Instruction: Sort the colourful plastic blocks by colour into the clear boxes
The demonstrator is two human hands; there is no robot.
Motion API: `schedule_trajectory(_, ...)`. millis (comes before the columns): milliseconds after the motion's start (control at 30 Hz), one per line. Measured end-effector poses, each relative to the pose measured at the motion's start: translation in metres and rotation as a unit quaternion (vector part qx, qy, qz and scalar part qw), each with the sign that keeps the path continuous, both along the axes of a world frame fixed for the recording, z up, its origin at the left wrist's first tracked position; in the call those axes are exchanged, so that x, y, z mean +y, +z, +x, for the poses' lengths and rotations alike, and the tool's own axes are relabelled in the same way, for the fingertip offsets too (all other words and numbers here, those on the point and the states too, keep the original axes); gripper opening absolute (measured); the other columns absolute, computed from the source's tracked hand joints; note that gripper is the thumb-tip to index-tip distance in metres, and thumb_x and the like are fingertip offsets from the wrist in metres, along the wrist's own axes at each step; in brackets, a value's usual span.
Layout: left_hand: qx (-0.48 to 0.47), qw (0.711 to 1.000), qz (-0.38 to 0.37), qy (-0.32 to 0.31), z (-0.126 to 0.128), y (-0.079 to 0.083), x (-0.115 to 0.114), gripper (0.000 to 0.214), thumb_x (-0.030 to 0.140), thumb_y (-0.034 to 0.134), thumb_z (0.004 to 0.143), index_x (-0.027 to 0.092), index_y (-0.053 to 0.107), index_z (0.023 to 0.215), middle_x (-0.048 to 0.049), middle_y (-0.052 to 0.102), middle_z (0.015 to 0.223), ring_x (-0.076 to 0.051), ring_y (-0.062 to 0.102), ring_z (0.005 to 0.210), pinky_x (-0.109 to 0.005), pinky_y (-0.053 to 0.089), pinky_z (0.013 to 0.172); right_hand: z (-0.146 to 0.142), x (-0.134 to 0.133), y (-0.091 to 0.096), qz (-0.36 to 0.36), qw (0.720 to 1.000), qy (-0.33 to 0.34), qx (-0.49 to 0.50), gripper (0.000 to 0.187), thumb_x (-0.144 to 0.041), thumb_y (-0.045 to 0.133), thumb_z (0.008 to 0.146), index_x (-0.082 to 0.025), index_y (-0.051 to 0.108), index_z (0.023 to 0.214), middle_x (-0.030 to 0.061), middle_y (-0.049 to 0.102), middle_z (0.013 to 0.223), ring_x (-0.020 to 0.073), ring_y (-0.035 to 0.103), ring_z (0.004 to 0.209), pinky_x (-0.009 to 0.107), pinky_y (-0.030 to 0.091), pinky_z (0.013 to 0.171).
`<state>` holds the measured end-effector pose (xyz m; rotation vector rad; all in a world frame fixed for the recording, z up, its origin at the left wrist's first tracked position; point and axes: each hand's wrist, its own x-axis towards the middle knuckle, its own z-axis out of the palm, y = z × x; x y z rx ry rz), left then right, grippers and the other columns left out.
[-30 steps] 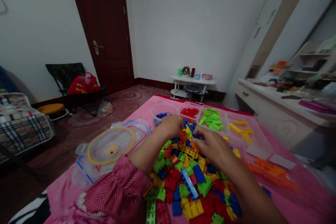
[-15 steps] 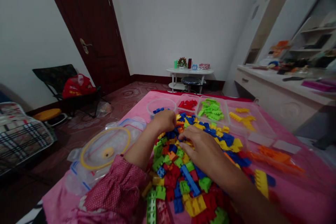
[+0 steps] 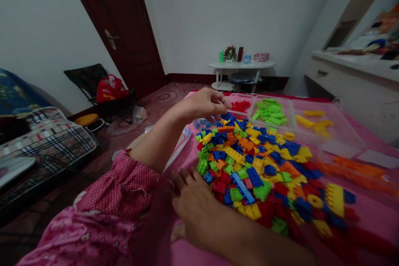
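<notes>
My left hand hovers above the round clear tub with blue blocks in it, at the far left of the pile. Its fingers are bent and apart, and I see nothing held in them. A pink patterned sleeve covers that forearm. Low on the pink cloth, my right hand lies at the near left edge of the pile of toy building blocks, fingers spread. The pile mixes red, blue, green, yellow and orange pieces. A long light-blue block lies near my right wrist.
Behind the pile stand clear boxes with red blocks, green blocks and yellow blocks. Orange pieces lie in a clear container at right. A clear lid rests left of the pile, partly behind my left arm.
My left hand has lifted from the pile and is over the round tub. My right hand has drawn back from mid-pile to its near left edge. The view has shifted.
</notes>
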<state>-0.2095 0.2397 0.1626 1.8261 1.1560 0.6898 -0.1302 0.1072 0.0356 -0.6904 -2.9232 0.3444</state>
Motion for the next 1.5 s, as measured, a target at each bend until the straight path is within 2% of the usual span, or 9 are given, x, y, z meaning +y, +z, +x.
schedule_trajectory(233, -0.2, 0.97, -0.136, 0.004, -0.002, -0.03, 0.003, 0.025, 0.013, 0.053, 0.072, 0.013, 0.062, 0.095, -0.0037, 0.063, 0.074, -0.01, 0.06, 0.062, -0.024, 0.052, 0.059, 0.027, -0.01, -0.018, 0.066, 0.997, 0.001, 0.036, 0.039, -0.045, 0.058, 0.08, -0.017, 0.058, 0.107, 0.0113, 0.056, 0.112, 0.028, 0.046, 0.111, 0.051, 0.019, 0.109)
schedule_trajectory(333, -0.306, 0.924, -0.227, 0.014, -0.002, -0.04, 0.004, 0.03, 0.011, 0.047, 0.071, 0.01, 0.06, 0.098, -0.0063, 0.063, 0.074, -0.011, 0.06, 0.061, -0.02, 0.049, 0.052, 0.051, -0.007, -0.021, 0.121, 0.992, 0.02, 0.038, 0.017, -0.031, 0.052, 0.086, -0.018, 0.059, 0.094, 0.0084, 0.059, 0.105, 0.0246, 0.049, 0.108, 0.052, 0.015, 0.111)
schedule_trajectory(433, -0.389, 0.863, -0.322, 0.015, -0.002, -0.046, 0.006, 0.028, 0.013, 0.044, 0.071, 0.007, 0.059, 0.094, -0.0094, 0.062, 0.073, -0.013, 0.061, 0.061, -0.015, 0.042, 0.042, 0.072, -0.003, -0.013, 0.161, 0.986, 0.03, 0.044, 0.02, -0.029, 0.05, 0.085, -0.017, 0.06, 0.098, 0.0106, 0.058, 0.115, 0.0265, 0.043, 0.119, 0.053, 0.011, 0.112)
schedule_trajectory(533, -0.399, 0.841, -0.364, 0.029, -0.002, -0.051, 0.005, 0.023, 0.021, 0.041, 0.079, 0.008, 0.059, 0.087, -0.0102, 0.061, 0.073, -0.013, 0.059, 0.057, -0.013, 0.036, 0.036, 0.09, 0.007, 0.004, 0.203, 0.977, -0.008, 0.063, 0.023, -0.025, 0.052, 0.083, -0.017, 0.061, 0.103, 0.0112, 0.058, 0.12, 0.0263, 0.043, 0.12, 0.051, 0.015, 0.112)
schedule_trajectory(633, -0.386, 0.852, -0.351, 0.042, 0.002, -0.055, 0.004, 0.024, 0.026, 0.042, 0.083, 0.01, 0.059, 0.082, -0.0079, 0.06, 0.074, -0.009, 0.053, 0.051, -0.011, 0.031, 0.034, 0.113, 0.03, 0.016, 0.217, 0.968, -0.103, 0.07, 0.022, -0.02, 0.052, 0.083, -0.018, 0.063, 0.102, 0.0109, 0.059, 0.117, 0.0262, 0.048, 0.115, 0.052, 0.023, 0.109)
schedule_trajectory(800, -0.356, 0.889, -0.286, 0.033, 0.02, -0.061, 0.011, 0.014, 0.023, 0.054, 0.077, 0.012, 0.062, 0.082, -0.0046, 0.061, 0.077, -0.005, 0.047, 0.051, -0.011, 0.026, 0.036, 0.153, 0.082, 0.019, 0.089, 0.96, -0.259, 0.058, 0.029, -0.026, 0.053, 0.084, -0.017, 0.061, 0.111, 0.0126, 0.057, 0.119, 0.024, 0.054, 0.108, 0.039, 0.044, 0.092)
schedule_trajectory(1033, -0.151, 0.987, -0.046, 0.011, 0.063, -0.054, 0.03, 0.022, 0.032, 0.059, 0.073, 0.013, 0.065, 0.082, -0.0024, 0.06, 0.076, -0.007, 0.045, 0.057, -0.017, 0.029, 0.044, 0.154, 0.114, 0.052, 0.029, 0.938, -0.331, 0.103, 0.025, -0.029, 0.058, 0.08, -0.02, 0.068, 0.101, 0.0066, 0.067, 0.104, 0.0218, 0.06, 0.098, 0.031, 0.044, 0.085)
schedule_trajectory(1233, -0.115, 0.993, -0.011, 0.019, 0.076, -0.07, 0.04, 0.023, 0.031, 0.057, 0.074, 0.011, 0.066, 0.081, -0.0013, 0.058, 0.07, -0.007, 0.043, 0.055, -0.019, 0.031, 0.048, 0.168, 0.124, 0.052, 0.003, 0.907, -0.417, 0.05, 0.019, -0.019, 0.056, 0.074, -0.021, 0.07, 0.087, 0.0039, 0.071, 0.086, 0.0172, 0.063, 0.076, 0.024, 0.04, 0.063)
schedule_trajectory(1500, -0.095, 0.994, -0.051, 0.003, 0.071, -0.093, 0.042, 0.025, 0.029, 0.056, 0.076, 0.01, 0.067, 0.088, -0.0024, 0.061, 0.073, -0.007, 0.042, 0.053, -0.019, 0.029, 0.048, 0.156, 0.121, 0.029, 0.031, 0.892, -0.45, -0.03, 0.021, -0.022, 0.057, 0.075, -0.025, 0.073, 0.088, 0.0045, 0.072, 0.087, 0.022, 0.064, 0.083, 0.028, 0.038, 0.063)
